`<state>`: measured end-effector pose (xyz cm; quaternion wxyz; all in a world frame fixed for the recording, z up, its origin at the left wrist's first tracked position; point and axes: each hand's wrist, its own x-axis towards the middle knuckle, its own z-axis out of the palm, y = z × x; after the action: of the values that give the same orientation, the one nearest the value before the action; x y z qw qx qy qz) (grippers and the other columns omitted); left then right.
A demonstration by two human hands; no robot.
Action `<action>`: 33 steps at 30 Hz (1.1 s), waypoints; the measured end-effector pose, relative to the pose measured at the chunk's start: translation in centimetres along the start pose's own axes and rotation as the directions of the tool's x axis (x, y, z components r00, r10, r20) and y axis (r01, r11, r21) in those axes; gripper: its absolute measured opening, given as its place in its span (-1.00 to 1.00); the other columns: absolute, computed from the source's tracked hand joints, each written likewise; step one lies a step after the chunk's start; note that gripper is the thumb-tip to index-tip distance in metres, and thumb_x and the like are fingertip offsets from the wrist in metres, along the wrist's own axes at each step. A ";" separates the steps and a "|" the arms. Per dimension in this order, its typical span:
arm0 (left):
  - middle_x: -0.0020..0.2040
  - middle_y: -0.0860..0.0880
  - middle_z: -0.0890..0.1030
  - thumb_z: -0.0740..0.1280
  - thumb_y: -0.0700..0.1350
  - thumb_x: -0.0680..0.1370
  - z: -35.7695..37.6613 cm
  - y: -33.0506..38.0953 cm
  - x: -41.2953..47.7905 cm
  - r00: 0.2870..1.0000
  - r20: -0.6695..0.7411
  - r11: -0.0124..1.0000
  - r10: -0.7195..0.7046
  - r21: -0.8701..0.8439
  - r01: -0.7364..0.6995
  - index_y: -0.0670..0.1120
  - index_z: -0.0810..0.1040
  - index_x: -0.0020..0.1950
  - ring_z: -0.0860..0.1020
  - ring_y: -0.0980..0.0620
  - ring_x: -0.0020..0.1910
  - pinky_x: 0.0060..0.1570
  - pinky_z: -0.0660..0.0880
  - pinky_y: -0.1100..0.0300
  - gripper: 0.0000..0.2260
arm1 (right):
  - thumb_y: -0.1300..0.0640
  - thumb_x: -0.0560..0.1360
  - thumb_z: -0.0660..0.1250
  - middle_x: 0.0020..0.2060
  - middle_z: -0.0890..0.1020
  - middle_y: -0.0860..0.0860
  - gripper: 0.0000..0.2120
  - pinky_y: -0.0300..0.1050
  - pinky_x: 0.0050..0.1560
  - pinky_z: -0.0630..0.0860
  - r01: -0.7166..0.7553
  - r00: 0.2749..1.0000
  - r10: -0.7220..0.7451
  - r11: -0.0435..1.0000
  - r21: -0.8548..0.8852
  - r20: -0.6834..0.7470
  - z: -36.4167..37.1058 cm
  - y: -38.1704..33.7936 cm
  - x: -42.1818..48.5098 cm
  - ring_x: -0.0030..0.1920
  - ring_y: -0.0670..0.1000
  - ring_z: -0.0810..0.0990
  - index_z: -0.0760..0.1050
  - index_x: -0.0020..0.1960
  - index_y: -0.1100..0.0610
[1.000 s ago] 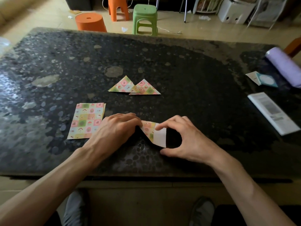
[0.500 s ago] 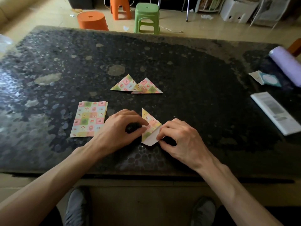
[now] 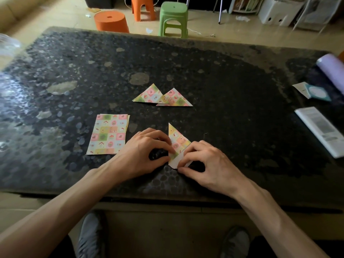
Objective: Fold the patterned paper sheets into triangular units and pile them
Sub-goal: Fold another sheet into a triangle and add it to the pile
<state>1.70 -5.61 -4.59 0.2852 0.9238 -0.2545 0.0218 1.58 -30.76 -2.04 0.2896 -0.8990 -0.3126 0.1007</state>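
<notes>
Now the dark desk [image 3: 232,118] looks unchanged except near its 6 o'clock edge. The left hand [image 3: 143,151] curls its fingertips onto the left edge of the half-folded sheet [image 3: 177,140], and the right hand [image 3: 206,161], spread wide a second ago, pinches the sheet's white tail. The flat stack [image 3: 108,135] lies at 9 o'clock of the hands, two finished triangles [image 3: 162,96] at 12. The sheet, lately a slanted strip, now points to 12; tucking the tail probably comes next, though fingers hide the crease.

A half-folded patterned sheet [image 3: 177,141] lies centre frame, two finished triangles [image 3: 162,96] overlapping above it, flat unfolded sheets [image 3: 108,134] stacked centre-left.
</notes>
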 end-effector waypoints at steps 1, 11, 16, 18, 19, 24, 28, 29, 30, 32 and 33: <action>0.18 0.25 0.57 0.33 0.20 0.53 0.0 0.0 0.0 1.000 0.000 1.000 -0.011 -0.002 0.011 0.18 0.70 0.13 0.49 0.18 0.24 0.23 0.51 -0.01 -0.73 | -0.09 0.54 0.46 0.03 0.53 -0.28 -0.94 -0.08 0.16 0.51 -0.011 1.000 0.011 1.000 0.016 0.014 0.0 0.0 0.0 0.16 -0.17 0.47 0.67 0.01 -0.18; 0.16 0.31 0.53 0.34 0.26 0.46 0.2 0.3 0.2 0.997 0.012 0.995 -0.082 -0.051 0.082 0.28 0.67 0.02 0.44 0.22 0.27 0.25 0.46 -0.08 -0.80 | -0.10 0.56 0.43 -0.12 0.56 -0.19 -0.90 -0.09 0.04 0.55 -0.159 0.973 0.168 0.985 0.071 -0.156 1.4 0.0 0.4 0.00 -0.18 0.53 0.66 0.00 -0.11; 0.16 0.29 0.52 0.37 0.26 0.47 0.1 0.6 0.2 0.994 0.032 0.992 -0.107 -0.056 0.109 0.29 0.67 -0.03 0.41 0.23 0.28 0.29 0.41 -0.06 -0.84 | -0.07 0.55 0.45 -0.19 0.55 -0.16 -0.94 -0.10 -0.01 0.55 -0.165 0.963 0.171 0.985 0.047 -0.210 1.8 -0.4 0.7 -0.06 -0.16 0.54 0.65 -0.04 -0.10; 0.15 0.28 0.52 0.41 0.23 0.46 0.1 0.7 0.2 0.993 0.033 0.992 -0.109 -0.056 0.111 0.29 0.68 -0.03 0.41 0.22 0.28 0.29 0.41 -0.05 -0.87 | -0.06 0.54 0.47 -0.19 0.55 -0.16 -0.95 -0.08 -0.01 0.56 -0.167 0.961 0.173 0.985 0.049 -0.215 1.8 -0.5 0.8 -0.07 -0.15 0.54 0.65 -0.04 -0.10; 0.15 0.29 0.52 0.42 0.23 0.46 0.1 0.7 0.2 0.994 0.033 0.992 -0.108 -0.058 0.110 0.29 0.68 -0.03 0.41 0.22 0.28 0.28 0.40 -0.04 -0.87 | -0.06 0.54 0.47 -0.19 0.55 -0.16 -0.95 -0.07 -0.01 0.56 -0.170 0.960 0.177 0.984 0.051 -0.216 1.9 -0.5 0.8 -0.07 -0.14 0.54 0.64 -0.05 -0.11; 0.15 0.29 0.51 0.34 0.32 0.43 0.0 0.7 0.2 0.994 0.031 0.992 -0.109 -0.063 0.111 0.30 0.66 -0.03 0.41 0.21 0.27 0.26 0.42 -0.05 -0.78 | -0.08 0.52 0.49 -0.21 0.53 -0.17 -0.91 -0.14 -0.04 0.54 -0.206 0.944 0.205 0.978 0.023 -0.258 2.4 -0.8 0.7 -0.09 -0.16 0.52 0.61 -0.08 -0.11; 0.15 0.28 0.52 0.40 0.26 0.44 0.0 0.7 0.3 0.993 0.033 0.991 -0.116 -0.060 0.118 0.29 0.67 -0.03 0.42 0.20 0.27 0.26 0.42 -0.07 -0.84 | -0.13 0.49 0.50 -0.23 0.52 -0.18 -0.85 -0.15 -0.10 0.51 -0.264 0.923 0.263 0.964 0.033 -0.281 2.3 -0.6 0.6 -0.12 -0.16 0.49 0.58 -0.09 -0.11; 0.15 0.28 0.52 0.41 0.24 0.45 0.0 0.7 0.2 0.993 0.031 0.991 -0.117 -0.057 0.119 0.28 0.67 -0.04 0.42 0.20 0.27 0.26 0.42 -0.07 -0.85 | -0.14 0.48 0.51 -0.23 0.52 -0.18 -0.85 -0.15 -0.10 0.51 -0.272 0.921 0.272 0.962 0.040 -0.280 2.3 -0.5 0.6 -0.13 -0.15 0.49 0.58 -0.09 -0.11; 0.15 0.28 0.52 0.42 0.23 0.45 0.1 0.8 0.2 0.992 0.029 0.991 -0.120 -0.054 0.121 0.28 0.67 -0.04 0.42 0.20 0.27 0.26 0.42 -0.06 -0.86 | -0.14 0.48 0.51 -0.24 0.53 -0.18 -0.84 -0.15 -0.11 0.51 -0.278 0.920 0.278 0.960 0.043 -0.277 2.2 -0.5 0.6 -0.13 -0.15 0.49 0.58 -0.09 -0.11; 0.14 0.28 0.52 0.39 0.27 0.46 0.1 0.9 0.2 0.992 0.018 0.991 -0.124 -0.052 0.124 0.26 0.68 -0.04 0.42 0.21 0.26 0.25 0.41 -0.03 -0.82 | -0.14 0.48 0.51 -0.24 0.52 -0.18 -0.84 -0.15 -0.12 0.50 -0.283 0.918 0.282 0.958 0.040 -0.279 2.2 -0.6 0.6 -0.14 -0.16 0.48 0.58 -0.10 -0.11; 0.13 0.29 0.52 0.37 0.31 0.45 0.2 1.0 0.3 0.992 0.011 0.990 -0.127 -0.053 0.127 0.26 0.68 -0.05 0.41 0.21 0.26 0.25 0.40 -0.01 -0.79 | -0.14 0.48 0.52 -0.25 0.52 -0.18 -0.83 -0.15 -0.13 0.49 -0.284 0.916 0.283 0.958 0.037 -0.284 2.3 -0.6 0.6 -0.14 -0.16 0.47 0.58 -0.10 -0.11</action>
<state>1.46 -6.50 -4.17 0.3095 0.9303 -0.1967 -0.0066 0.95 -29.00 -3.55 0.3118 -0.9406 -0.1342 0.0095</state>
